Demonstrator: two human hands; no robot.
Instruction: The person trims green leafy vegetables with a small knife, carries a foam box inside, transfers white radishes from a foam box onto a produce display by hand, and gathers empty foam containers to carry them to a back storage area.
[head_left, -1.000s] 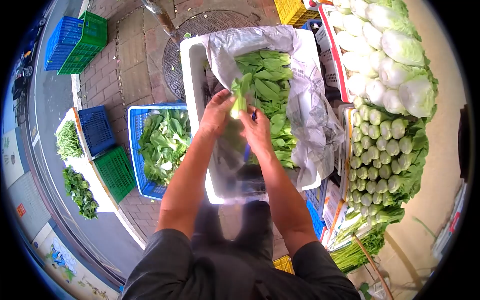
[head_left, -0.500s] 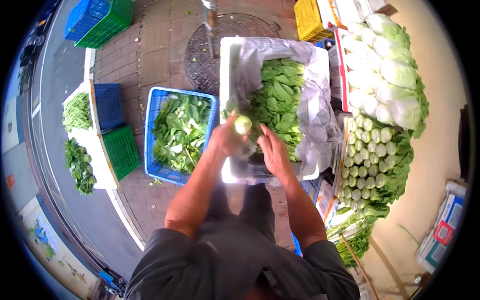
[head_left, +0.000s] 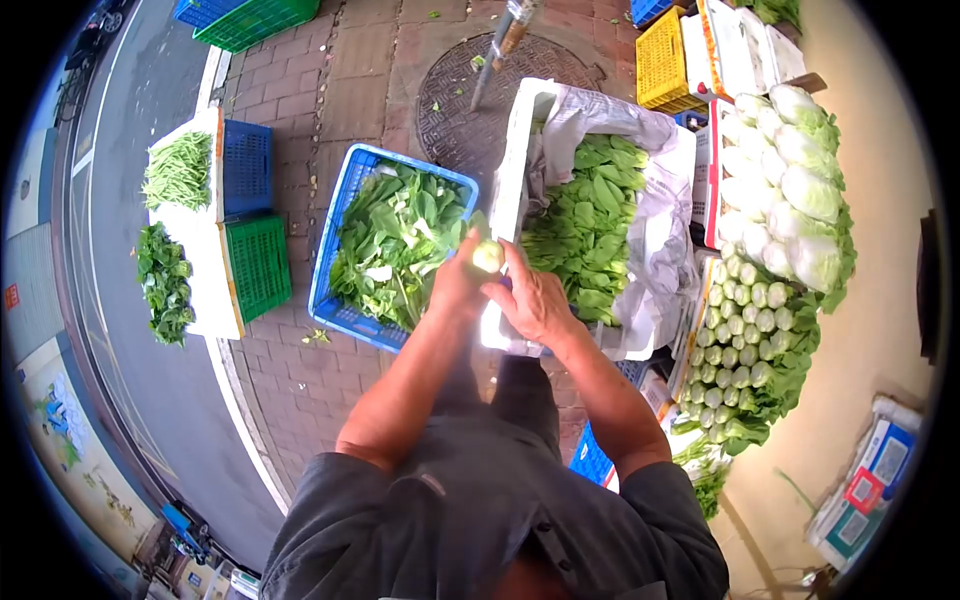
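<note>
My left hand (head_left: 458, 282) is closed around a leafy green vegetable (head_left: 488, 256), whose pale round base faces up. Close against its right side is my right hand (head_left: 537, 302), thumb and forefinger bent near the base; the other fingers are curled, and what they hold is too small and hidden to make out. Both hands are over the gap between a blue basket (head_left: 333, 232) of loose leafy greens and a white foam box (head_left: 512, 170). Inside the box, green bunches (head_left: 590, 225) lie in rows beside a crumpled pale liner (head_left: 665, 215).
Napa cabbages (head_left: 785, 190) and pale-based greens (head_left: 740, 340) are stacked at the right. A yellow crate (head_left: 662, 62) stands at the upper right, and a pole (head_left: 492, 62) rises behind the foam box. Blue (head_left: 247, 168) and green (head_left: 258, 265) crates are at the left.
Both hands and the vegetable have moved from above the foam box to its left edge, nearer the blue basket. The vegetable's base now faces up. The camera view has shifted.
</note>
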